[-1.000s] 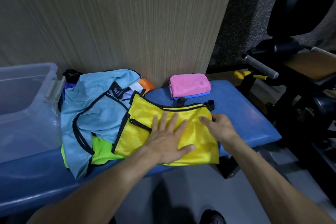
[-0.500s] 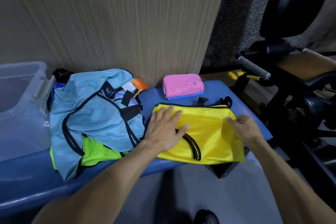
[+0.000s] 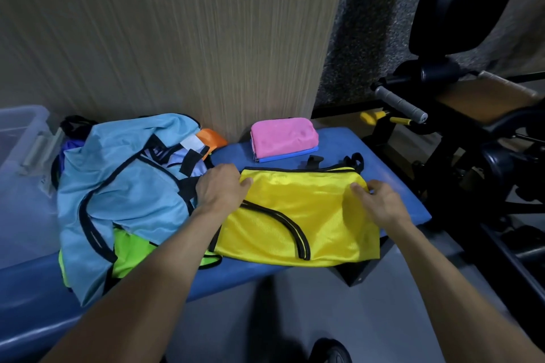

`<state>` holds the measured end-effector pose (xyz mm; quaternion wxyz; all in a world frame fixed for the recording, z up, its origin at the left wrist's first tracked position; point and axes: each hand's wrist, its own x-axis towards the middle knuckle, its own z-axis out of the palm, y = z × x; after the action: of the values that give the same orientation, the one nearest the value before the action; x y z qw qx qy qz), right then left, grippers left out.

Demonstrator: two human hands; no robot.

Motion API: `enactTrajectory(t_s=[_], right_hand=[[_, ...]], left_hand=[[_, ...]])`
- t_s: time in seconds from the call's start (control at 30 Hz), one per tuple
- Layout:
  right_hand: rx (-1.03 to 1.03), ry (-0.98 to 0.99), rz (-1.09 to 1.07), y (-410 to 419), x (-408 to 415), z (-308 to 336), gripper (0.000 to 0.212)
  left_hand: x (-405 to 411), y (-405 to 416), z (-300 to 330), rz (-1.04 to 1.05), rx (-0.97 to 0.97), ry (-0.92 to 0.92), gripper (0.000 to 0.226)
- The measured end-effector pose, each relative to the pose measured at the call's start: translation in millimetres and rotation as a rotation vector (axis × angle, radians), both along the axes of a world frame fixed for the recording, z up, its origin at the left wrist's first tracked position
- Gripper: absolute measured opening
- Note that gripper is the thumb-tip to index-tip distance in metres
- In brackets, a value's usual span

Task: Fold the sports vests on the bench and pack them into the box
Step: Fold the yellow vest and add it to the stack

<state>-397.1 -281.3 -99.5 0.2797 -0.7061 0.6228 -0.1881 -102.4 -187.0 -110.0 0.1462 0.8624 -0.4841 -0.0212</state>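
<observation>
Clear box (image 3: 20,138) far left on blue counter (image 3: 392,188). Unfolded pile: light blue vest (image 3: 126,197). Centre: left hand (image 3: 219,186), right hand (image 3: 380,200), both pinching yellow vest (image 3: 298,215) edges. Risk: slick mesh overhanging counter edge, fold slipping open when lifted.

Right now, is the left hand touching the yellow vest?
Touching. The head view shows the left hand with its fingers curled onto the left edge of the yellow vest.
</observation>
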Motion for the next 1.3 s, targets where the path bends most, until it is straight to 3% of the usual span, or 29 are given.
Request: enactTrajectory(t_s=[0.27,0.37,0.47,0.53,0.63,0.73,0.83,0.93,1.07,1.2,1.3], right_hand=[[0.013,-0.018,-0.019,-5.4,-2.4,-3.5,0.061],[0.027,-0.004,-0.021,-8.2,-1.3,-5.5,0.06],[0.032,0.009,-0.024,-8.8,0.1,-7.1,0.057],[0.013,0.04,-0.023,-8.4,0.7,-9.5,0.054],[-0.021,0.068,-0.032,-7.5,2.1,-14.7,0.048],[-0.027,0.039,-0.043,-5.1,3.4,-15.3,0.046],[-0.024,0.039,-0.028,-0.3,-2.4,-13.7,0.051],[-0.002,0.07,-0.026,8.3,-11.3,-12.1,0.058],[0.017,0.044,-0.041,24.3,-15.8,-15.6,0.057],[0.094,-0.133,-0.077,31.5,-16.1,-21.1,0.046],[0.234,-0.3,-0.099,32.0,-16.4,-16.3,0.031]], left_hand=[[5.0,-7.0,7.7,0.12,-0.094,0.212,0.022],[6.5,-5.9,3.6,0.066,-0.02,0.089,0.017],[-3.0,-5.8,5.9,0.023,0.033,-0.094,0.031],[-21.7,-5.4,13.9,-0.049,-0.115,-0.224,0.032],[-66.4,-4.6,17.9,-0.342,-0.253,-0.137,0.024],[-93.8,-7.5,5.3,-0.483,-0.115,-0.132,0.042],[-88.6,-9.8,-8.0,-0.467,0.097,-0.088,0.071],[-81.8,-10.0,-17.0,-0.49,0.293,-0.002,0.084],[-87.4,-9.6,-10.8,-0.508,0.168,-0.131,0.087],[-102.0,-8.6,-8.6,-0.588,0.069,-0.175,0.075],[-104.3,-10.1,-11.8,-0.561,0.063,-0.177,0.078]])
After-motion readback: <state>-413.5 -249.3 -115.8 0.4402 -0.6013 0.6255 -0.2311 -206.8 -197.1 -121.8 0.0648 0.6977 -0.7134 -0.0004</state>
